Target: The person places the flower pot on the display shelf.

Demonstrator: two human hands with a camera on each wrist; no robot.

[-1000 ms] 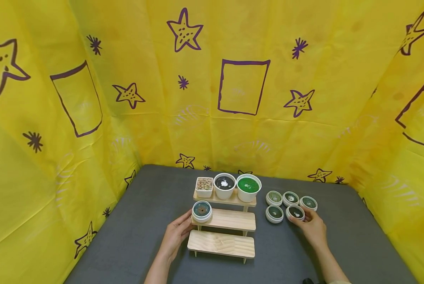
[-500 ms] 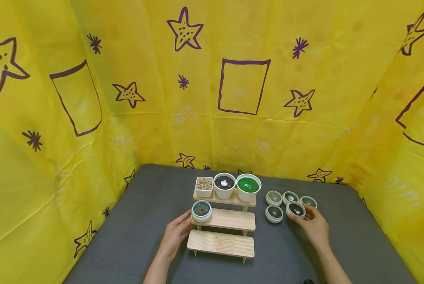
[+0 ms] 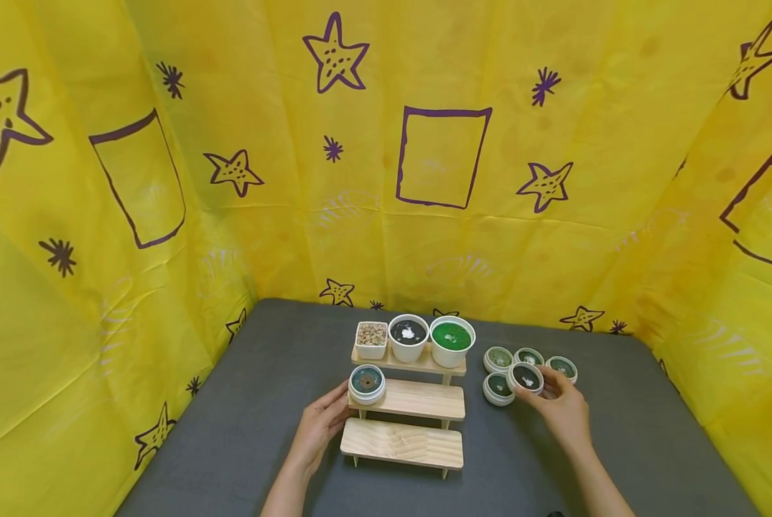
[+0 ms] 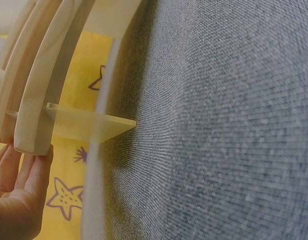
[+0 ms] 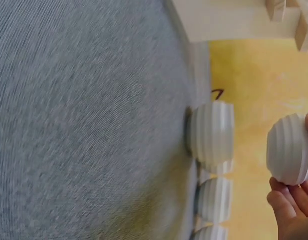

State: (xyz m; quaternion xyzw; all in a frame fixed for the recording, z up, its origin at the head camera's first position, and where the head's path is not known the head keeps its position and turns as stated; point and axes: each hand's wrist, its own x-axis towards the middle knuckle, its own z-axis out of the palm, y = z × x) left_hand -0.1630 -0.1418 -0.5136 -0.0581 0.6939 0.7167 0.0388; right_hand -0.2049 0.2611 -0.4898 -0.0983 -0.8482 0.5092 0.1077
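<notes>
In the head view my right hand (image 3: 563,413) holds a small round white pot (image 3: 526,378) with a dark filling and a white spot. The right wrist view has this ribbed pot (image 5: 290,150) raised off the grey table, fingers at its side. My left hand (image 3: 321,425) touches the left end of a three-tier wooden stand (image 3: 418,399). In the left wrist view its fingers (image 4: 39,172) meet the shelf ends. A similar pot (image 3: 367,383) with a blue-green filling sits at the left of the middle shelf.
On the top shelf stand a square pot of pebbly bits (image 3: 372,340), a dark-filled cup (image 3: 408,339) and a green-filled cup (image 3: 452,342). Several small green-filled pots, one of them at the front left (image 3: 498,390), cluster right of the stand. Yellow cloth (image 3: 450,251) walls the table.
My right hand has lifted the dark-filled pot from the cluster and carried it left, over the neighbouring pots. My left hand and the stand have stayed in place.
</notes>
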